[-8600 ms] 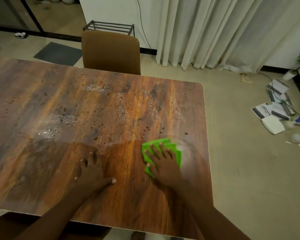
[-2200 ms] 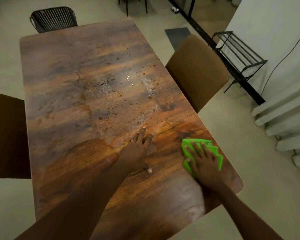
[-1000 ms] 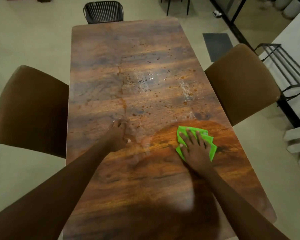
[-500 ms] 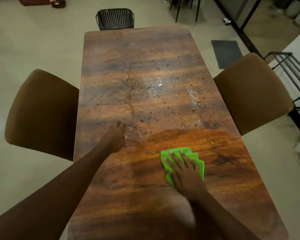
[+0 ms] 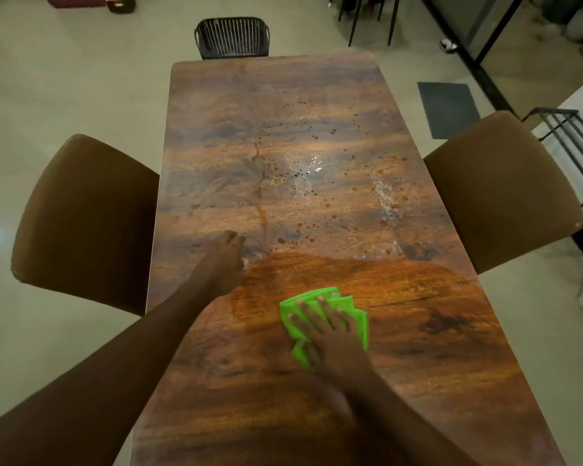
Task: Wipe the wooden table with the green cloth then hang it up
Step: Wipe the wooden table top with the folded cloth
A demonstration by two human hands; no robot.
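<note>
The person leans over the near end of the wooden table [image 5: 317,415] with both arms stretched out along it. The right hand [image 5: 330,341] lies flat on the folded green cloth [image 5: 323,299], fingers spread and pressing down rather than curled around it, so the cloth is pinned against the wood and not grasped; its edges stick out past the fingertips toward 12 o'clock and at the hand's 3 o'clock side. The cloth sits on the near half of the tabletop, a little toward the right edge. The left hand [image 5: 224,260] rests on the bare wood at about 10 o'clock from the cloth, well apart from it, fingers loosely curled with nothing in them (whether the fingertips or the knuckles bear on the surface I cannot tell). The wood around the cloth looks darker and damp, with a curved edge to that patch just beyond the left hand. Past that edge, toward 12 o'clock, the middle of the table carries a scatter of brown spots [image 5: 300,183] and some glistening wet marks. A brown chair [image 5: 81,223] stands at the table's 9 o'clock side, a second brown chair [image 5: 498,193] at 3 o'clock, and a black slatted chair [image 5: 232,37] at the far end at 12 o'clock
</note>
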